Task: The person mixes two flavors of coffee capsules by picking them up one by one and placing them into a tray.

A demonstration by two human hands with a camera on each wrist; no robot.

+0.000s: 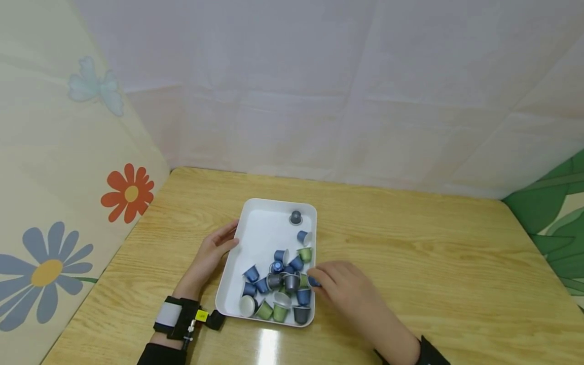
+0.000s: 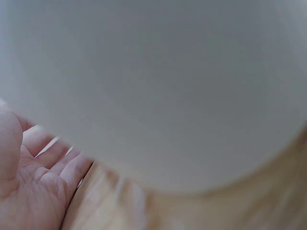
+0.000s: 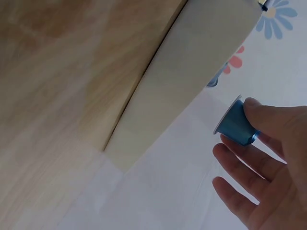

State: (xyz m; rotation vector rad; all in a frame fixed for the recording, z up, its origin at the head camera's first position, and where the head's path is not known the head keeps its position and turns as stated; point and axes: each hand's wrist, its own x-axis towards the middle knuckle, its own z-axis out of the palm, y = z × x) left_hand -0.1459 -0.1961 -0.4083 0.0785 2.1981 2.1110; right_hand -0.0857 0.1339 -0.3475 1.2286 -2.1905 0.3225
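Note:
A white tray (image 1: 260, 223) on the wooden table holds several coffee capsules in blue, green and dark grey, mostly bunched at its near end. My left hand (image 1: 214, 252) touches the tray's left wall; in the left wrist view its palm (image 2: 38, 191) and loosely extended fingers show beside the blurred tray wall (image 2: 158, 96). Over the tray's right rim, my right hand (image 1: 347, 289) pinches a blue coffee capsule (image 3: 237, 123) between thumb and fingers, its other fingers spread apart. A lone dark grey capsule (image 1: 295, 218) stands in the tray's far right corner.
The wooden table (image 1: 433, 263) stretches to both sides of the tray. A pale cloth wall (image 1: 319, 101) rises behind it, a flower-printed panel (image 1: 45, 152) on the left and a green leaf print (image 1: 556, 213) on the right.

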